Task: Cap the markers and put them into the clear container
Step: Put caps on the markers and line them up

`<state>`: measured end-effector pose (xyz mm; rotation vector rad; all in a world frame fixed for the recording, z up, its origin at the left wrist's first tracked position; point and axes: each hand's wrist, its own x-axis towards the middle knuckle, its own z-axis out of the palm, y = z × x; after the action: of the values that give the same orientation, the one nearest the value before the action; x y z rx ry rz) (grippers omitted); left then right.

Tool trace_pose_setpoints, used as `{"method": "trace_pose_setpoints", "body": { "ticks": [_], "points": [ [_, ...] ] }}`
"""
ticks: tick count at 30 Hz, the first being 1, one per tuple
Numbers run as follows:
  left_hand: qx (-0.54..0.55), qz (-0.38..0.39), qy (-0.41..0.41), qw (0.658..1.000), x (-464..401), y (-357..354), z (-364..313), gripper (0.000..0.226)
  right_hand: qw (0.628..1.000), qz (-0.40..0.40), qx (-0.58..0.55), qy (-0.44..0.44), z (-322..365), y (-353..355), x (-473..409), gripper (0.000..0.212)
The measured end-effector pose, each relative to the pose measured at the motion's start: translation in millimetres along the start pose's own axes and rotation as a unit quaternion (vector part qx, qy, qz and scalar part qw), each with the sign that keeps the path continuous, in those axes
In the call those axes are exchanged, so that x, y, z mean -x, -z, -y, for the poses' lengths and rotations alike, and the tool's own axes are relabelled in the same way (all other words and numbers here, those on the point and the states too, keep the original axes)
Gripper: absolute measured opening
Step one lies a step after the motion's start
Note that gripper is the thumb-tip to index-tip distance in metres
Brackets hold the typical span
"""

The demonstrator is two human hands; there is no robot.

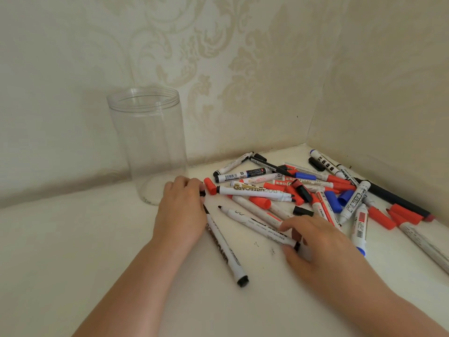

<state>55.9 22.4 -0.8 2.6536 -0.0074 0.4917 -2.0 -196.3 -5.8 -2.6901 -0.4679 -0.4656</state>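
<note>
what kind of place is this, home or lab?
Probably a home: a pale tabletop pushed into a corner papered with cream damask wallpaper. On it stand a clear container and a loose heap of markers and caps. No lab or shop fittings in view.

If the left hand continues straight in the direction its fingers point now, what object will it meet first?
Probably the loose red cap, just beyond the left hand, whose fingertips pinch a small black cap. The clear container stands off to the left of that line, though depth is uncertain.
</note>
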Motion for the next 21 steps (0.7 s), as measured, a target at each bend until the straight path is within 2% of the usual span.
{"method": "trace_pose_setpoints", "body": {
  "ticks": [4, 8, 11, 14, 17, 21],
  "points": [
    [-0.042, 0.015, 0.009, 0.999, 2, 2, 1, 0.046, 0.999, 0.025, 0.036, 0.016, 0, 2, 3, 0.039],
    [-0.073, 0.01, 0.008, 0.997, 3, 0, 2, 0.04, 0.996, 0.024, 0.081, 0.033, 3, 0, 0, 0.026],
    [-0.052, -0.034, -0.011, 0.998, 2, -1, 3, 0.036, 0.996, 0.019, 0.08, 0.021, 2, 0, -1, 0.016],
    [0.097, -0.086, -0.03, 0.991, 0, 4, -3, 0.035, 0.999, 0.023, -0.001, -0.028, 1, 9, -4, 0.013],
    [0.304, -0.029, -0.029, 0.952, 3, 11, -18, 0.035, 0.989, 0.025, -0.123, -0.076, -5, 22, -4, 0.013],
    [0.454, 0.036, 0.034, 0.89, 7, 10, -25, 0.03, 0.976, 0.029, -0.184, -0.117, -14, 31, 0, 0.019]
  ]
}}
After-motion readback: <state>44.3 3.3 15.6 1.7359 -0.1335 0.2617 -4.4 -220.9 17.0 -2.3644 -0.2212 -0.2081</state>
